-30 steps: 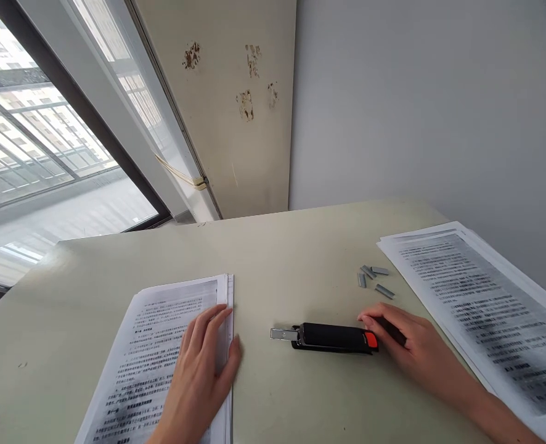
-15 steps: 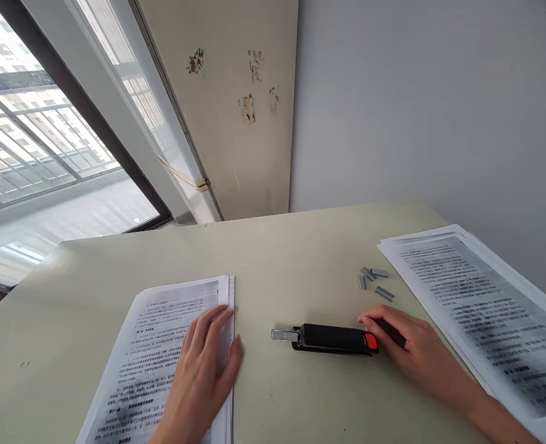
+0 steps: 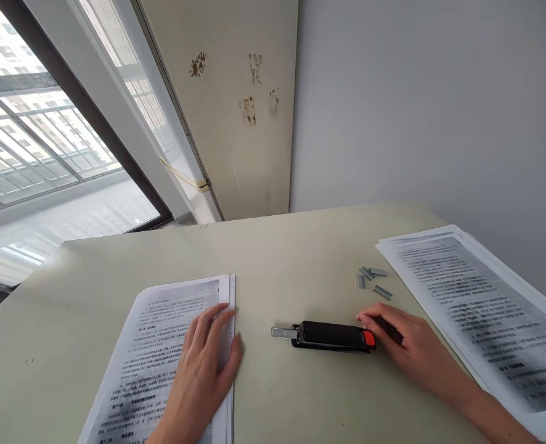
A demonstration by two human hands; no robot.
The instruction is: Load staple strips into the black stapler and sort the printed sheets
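Observation:
My left hand [image 3: 203, 367] lies flat on a stack of printed sheets [image 3: 138, 345], fingers stretched along its right edge and thumb over the side. To the right, a black stapler [image 3: 333, 335] with a red end piece [image 3: 369, 338] rests on the table. Its metal staple tray [image 3: 283, 333] sticks out at the left end. My right hand [image 3: 407, 351] is closed beside the red end, thumb and fingertips together. A dark patch shows inside its curl; I cannot tell whether it is an object or shadow. Several strips of staples [image 3: 368, 274] lie just beyond this hand.
Another stack of printed sheets [image 3: 480, 314] lies at the right side of the pale table [image 3: 291, 253]. A grey wall [image 3: 416, 111] stands behind the table, with a stained beige panel [image 3: 240, 154] beside it. A window [image 3: 37, 123] is on the left.
The view has shifted very slightly. Both hands, the stapler and the papers stay in the same places.

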